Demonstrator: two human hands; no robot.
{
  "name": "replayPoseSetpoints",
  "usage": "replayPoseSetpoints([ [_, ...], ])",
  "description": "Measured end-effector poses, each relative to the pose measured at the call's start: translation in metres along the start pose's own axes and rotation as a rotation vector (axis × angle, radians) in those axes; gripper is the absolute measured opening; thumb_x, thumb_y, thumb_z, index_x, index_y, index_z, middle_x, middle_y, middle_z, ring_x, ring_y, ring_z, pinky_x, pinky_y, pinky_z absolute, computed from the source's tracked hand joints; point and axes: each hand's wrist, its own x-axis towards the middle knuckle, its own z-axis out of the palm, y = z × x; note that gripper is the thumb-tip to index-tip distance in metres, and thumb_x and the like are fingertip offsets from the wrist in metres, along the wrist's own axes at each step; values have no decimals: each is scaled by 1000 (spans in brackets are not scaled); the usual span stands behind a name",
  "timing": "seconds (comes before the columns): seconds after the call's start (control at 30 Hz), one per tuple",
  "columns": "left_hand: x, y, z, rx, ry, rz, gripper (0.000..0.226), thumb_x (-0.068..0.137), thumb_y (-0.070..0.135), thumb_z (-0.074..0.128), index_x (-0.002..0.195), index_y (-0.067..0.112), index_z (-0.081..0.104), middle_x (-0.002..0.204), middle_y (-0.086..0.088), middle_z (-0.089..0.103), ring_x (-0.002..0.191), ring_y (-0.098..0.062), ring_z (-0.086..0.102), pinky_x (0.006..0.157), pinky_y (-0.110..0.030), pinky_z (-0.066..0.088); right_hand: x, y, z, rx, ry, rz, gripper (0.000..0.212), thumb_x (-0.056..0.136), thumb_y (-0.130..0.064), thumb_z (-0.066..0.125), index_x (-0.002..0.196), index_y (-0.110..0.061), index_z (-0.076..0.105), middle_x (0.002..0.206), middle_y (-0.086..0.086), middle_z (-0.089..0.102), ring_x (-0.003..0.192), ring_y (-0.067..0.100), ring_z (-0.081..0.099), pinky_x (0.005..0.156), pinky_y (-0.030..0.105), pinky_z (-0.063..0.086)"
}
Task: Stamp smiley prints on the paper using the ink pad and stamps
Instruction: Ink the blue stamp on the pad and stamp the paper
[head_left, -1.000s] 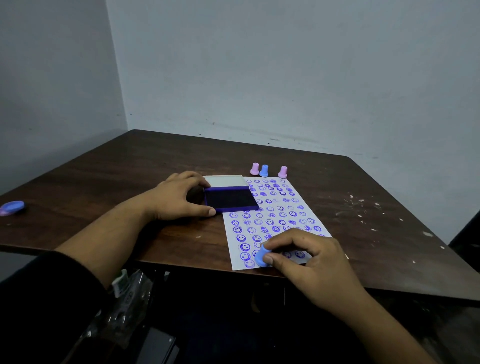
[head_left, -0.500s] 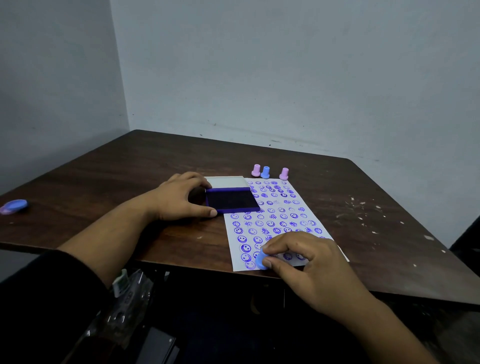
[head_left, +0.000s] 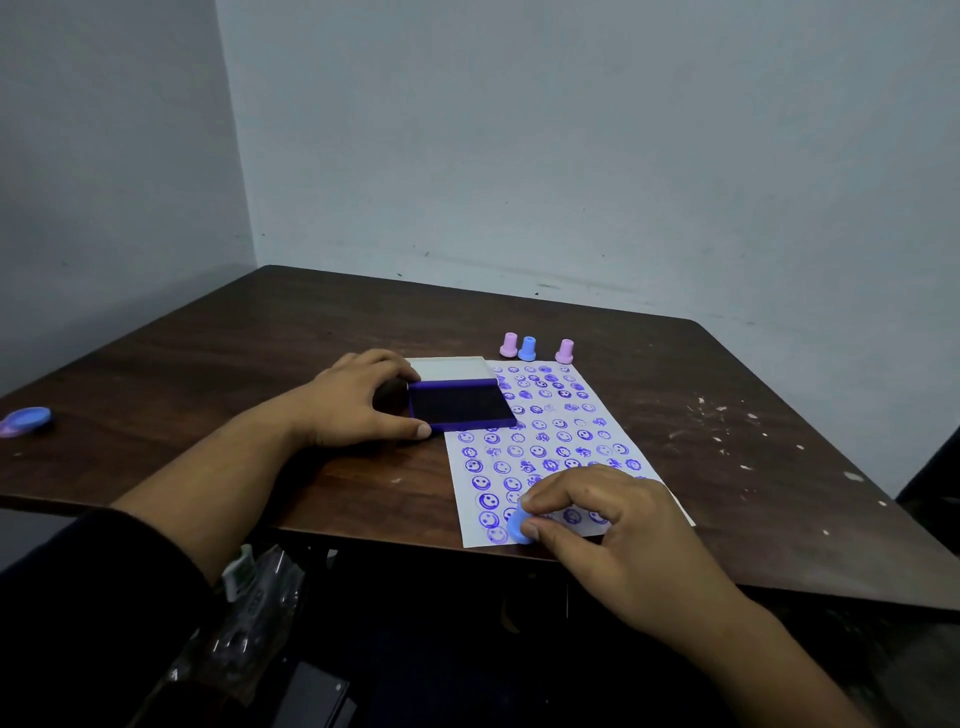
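A white paper sheet (head_left: 550, 441) covered with several purple smiley prints lies on the dark wooden table (head_left: 260, 364). My right hand (head_left: 608, 525) pinches a small blue stamp (head_left: 515, 529) down on the sheet's near left corner. An open ink pad (head_left: 460, 405) with a dark purple surface and a white lid behind it rests at the sheet's far left corner. My left hand (head_left: 358, 400) holds the pad's left side, thumb along its front edge. Two pink stamps (head_left: 509, 345) (head_left: 564, 351) and a blue stamp (head_left: 528, 348) stand upright beyond the paper.
A blue and purple oval object (head_left: 26, 421) lies near the table's left edge. White flecks are scattered across the right part of the table. Walls close in behind and at the left. Clear plastic wrapping (head_left: 249, 597) sits below the near table edge.
My right hand with the blue stamp has shifted only slightly at the paper's near left corner. My left hand stays on the ink pad.
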Motion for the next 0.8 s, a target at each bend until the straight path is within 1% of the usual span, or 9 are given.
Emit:
replayPoseSetpoints([
  [0.13,0,1,-1,5,-16,-10,82,72,77,69,142,39,50,153,13,40,141,-17,33,117,-49,35,0,1,0,2,-2,3,9,82,-25,85,90,-26,81,106,-21,77,94,1,75,85,28,56],
  [0.23,0,1,-1,2,-13,-6,81,73,76,70,142,39,50,152,13,41,140,-17,34,117,-47,35,0,0,0,1,-7,3,9,82,-23,87,90,-25,82,101,-19,79,94,1,75,85,29,57],
  [0.37,0,0,-1,2,-16,-7,83,70,78,68,141,39,50,151,15,41,139,-16,34,116,-47,36,1,-1,0,-2,-4,6,8,82,-26,85,90,-26,82,102,-20,78,93,1,74,84,28,56],
  [0.53,0,-1,0,3,-14,-8,88,64,83,64,140,40,51,149,15,42,138,-15,35,116,-48,36,0,0,0,4,0,2,8,82,-26,85,89,-26,82,102,-20,79,93,0,75,84,26,56],
  [0.63,0,-1,0,3,-14,-6,90,62,86,63,139,40,52,149,16,43,138,-15,35,116,-47,36,0,0,0,-3,2,-3,7,83,-30,83,90,-28,81,101,-22,79,93,0,75,83,24,56],
  [0.73,0,-1,0,9,-17,-5,87,64,84,64,139,41,51,149,15,42,138,-16,35,116,-47,36,-1,-2,1,24,1,-2,8,86,-37,76,89,-30,78,99,-23,78,94,-3,75,83,20,55],
  [0.8,0,-1,-1,10,-23,-9,86,65,84,64,139,42,51,150,15,42,138,-16,35,116,-48,36,-1,-4,1,21,2,-9,10,86,-38,74,89,-29,78,98,-22,78,93,-3,74,83,21,55],
])
